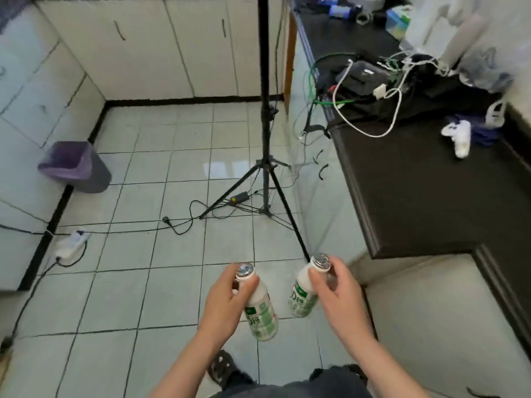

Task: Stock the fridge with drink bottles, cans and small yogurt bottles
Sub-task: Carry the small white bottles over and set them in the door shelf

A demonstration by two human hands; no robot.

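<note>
**Around the tripod**

A black tripod stands on the pale tiled floor, legs spread. Left of it, against the white cabinets, sits a purple bin. Further left and nearer the camera, a white power strip lies by the black skirting. A small black adapter (yellow mark on top) lies between the tripod's legs. Right of the tripod runs a black countertop bearing a tangle of white and green cables over dark gear, and beyond them a white controller.
</note>
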